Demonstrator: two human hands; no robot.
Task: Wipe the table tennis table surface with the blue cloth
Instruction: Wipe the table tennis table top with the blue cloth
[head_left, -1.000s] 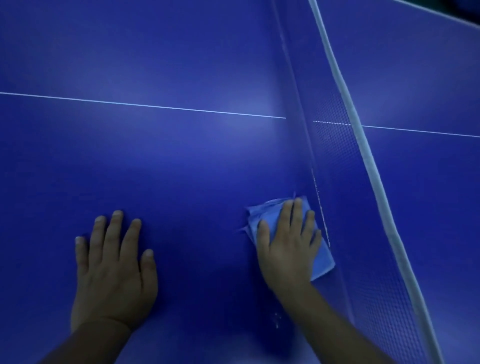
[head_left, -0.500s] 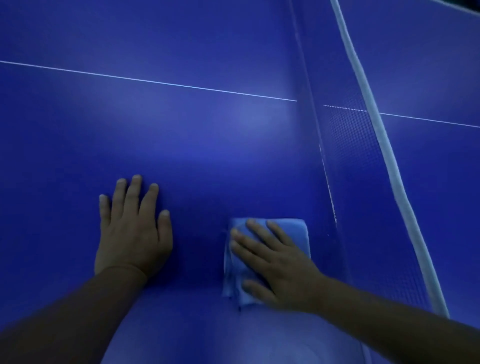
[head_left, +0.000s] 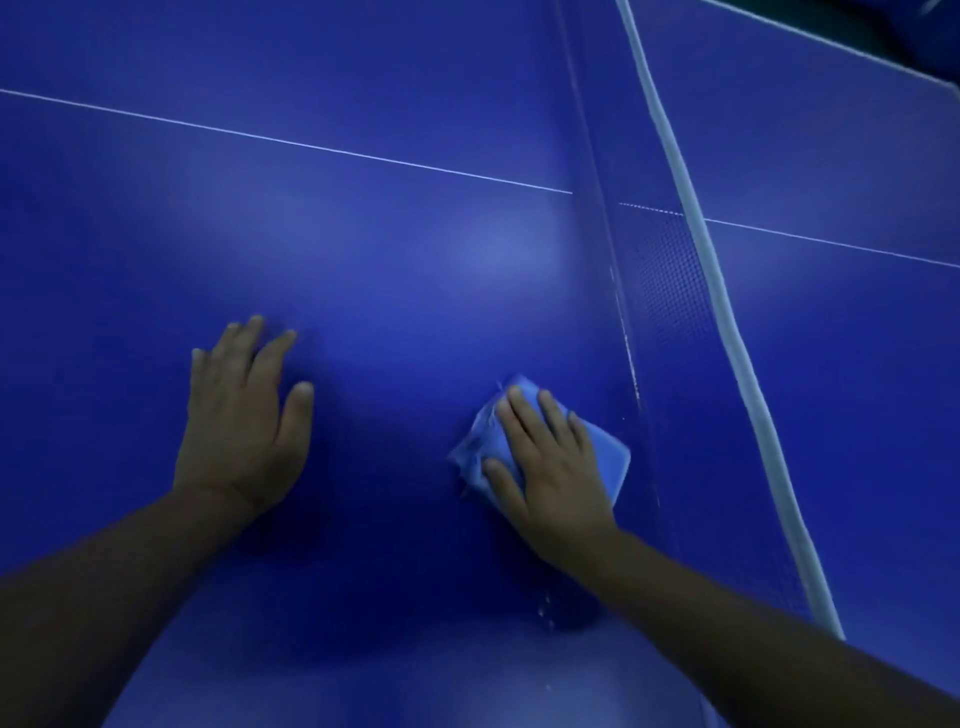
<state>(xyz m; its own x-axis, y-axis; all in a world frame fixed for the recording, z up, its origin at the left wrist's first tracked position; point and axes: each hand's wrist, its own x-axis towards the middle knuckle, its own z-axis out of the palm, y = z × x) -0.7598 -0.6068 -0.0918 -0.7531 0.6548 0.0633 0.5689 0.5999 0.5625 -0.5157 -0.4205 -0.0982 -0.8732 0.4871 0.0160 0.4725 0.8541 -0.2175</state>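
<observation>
A folded light-blue cloth (head_left: 610, 460) lies flat on the dark blue table tennis table (head_left: 389, 270), close to the foot of the net. My right hand (head_left: 550, 467) presses down on the cloth with fingers spread, covering most of it. My left hand (head_left: 241, 415) rests flat on the bare table surface to the left, palm down, holding nothing.
The net (head_left: 670, 312) with its white top band (head_left: 727, 312) runs from top centre to lower right, just right of the cloth. A thin white centre line (head_left: 311, 145) crosses the table. A few small wet specks (head_left: 546, 613) show near my right forearm.
My right hand has slid the cloth a little away from me and toward the net, turning it diagonal. My left hand stays flat in about the same place.
</observation>
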